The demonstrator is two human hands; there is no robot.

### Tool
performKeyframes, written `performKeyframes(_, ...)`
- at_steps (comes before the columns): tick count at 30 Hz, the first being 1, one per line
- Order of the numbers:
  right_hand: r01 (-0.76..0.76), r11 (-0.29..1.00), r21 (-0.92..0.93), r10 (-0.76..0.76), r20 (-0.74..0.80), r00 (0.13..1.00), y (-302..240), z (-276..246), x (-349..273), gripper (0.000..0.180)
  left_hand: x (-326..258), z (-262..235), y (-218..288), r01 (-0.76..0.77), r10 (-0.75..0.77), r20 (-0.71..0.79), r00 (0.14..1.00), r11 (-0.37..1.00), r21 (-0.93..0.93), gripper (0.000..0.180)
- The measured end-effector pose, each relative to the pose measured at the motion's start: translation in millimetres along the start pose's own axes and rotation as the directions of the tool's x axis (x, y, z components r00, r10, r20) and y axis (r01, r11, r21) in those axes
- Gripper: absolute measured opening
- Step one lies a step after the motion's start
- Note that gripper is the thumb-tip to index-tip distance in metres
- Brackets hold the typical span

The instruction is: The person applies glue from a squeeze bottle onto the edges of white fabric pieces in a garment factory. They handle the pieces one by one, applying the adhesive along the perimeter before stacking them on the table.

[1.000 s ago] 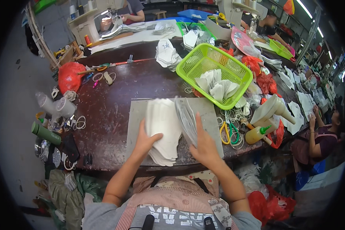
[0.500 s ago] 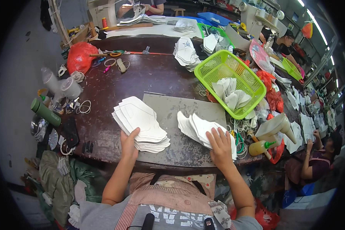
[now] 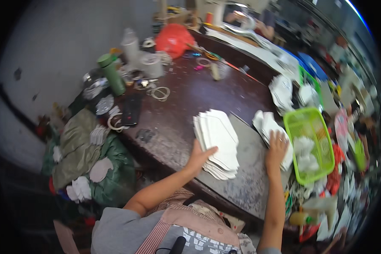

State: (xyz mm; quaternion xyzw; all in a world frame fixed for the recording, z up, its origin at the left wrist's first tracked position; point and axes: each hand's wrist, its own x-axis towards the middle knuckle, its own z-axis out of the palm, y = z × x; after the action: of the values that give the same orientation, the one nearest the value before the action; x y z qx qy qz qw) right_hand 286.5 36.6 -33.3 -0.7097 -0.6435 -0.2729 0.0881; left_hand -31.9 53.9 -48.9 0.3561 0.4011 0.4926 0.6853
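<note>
A fanned stack of white cut pieces [image 3: 219, 137] lies at the left edge of the grey board [image 3: 252, 186]. My left hand [image 3: 199, 157] grips its near left side, thumb on top and the other fingers mostly hidden. To the right, a second stack of white pieces [image 3: 266, 123] is spread along the board. On that one rests my right hand [image 3: 277, 150], its fingers stretched out and lying flat over the top. The picture is slightly blurred, so whether the pieces are cloth or another sheet material is unclear.
Right of the board stands a green plastic basket [image 3: 298, 169] with white pieces inside. A dark phone [image 3: 132, 109], a green bottle [image 3: 111, 75] and a red plastic bag [image 3: 173, 41] sit along the table's left side. Stuffed green sacks [image 3: 116, 180] lie beside the table.
My view has swung left, so the table appears shifted right and tilted, with more wall and sacks showing. Both hands stay at their stacks, with no clear shift of the pieces.
</note>
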Motion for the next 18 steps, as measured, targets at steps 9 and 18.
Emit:
performKeyframes(9,-0.073,0.982,-0.176,0.124,0.301,0.946,10,-18,19,0.085,35,-11,29,0.063,-0.055,0.131,0.990,0.996,-0.059,0.076)
performKeyframes(18,-0.473,-0.697,0.539,0.068,0.707,0.704,-122,-130,-75,0.088,-17,32,31,-0.012,0.005,-0.017,1.000,0.911,-0.411,0.060)
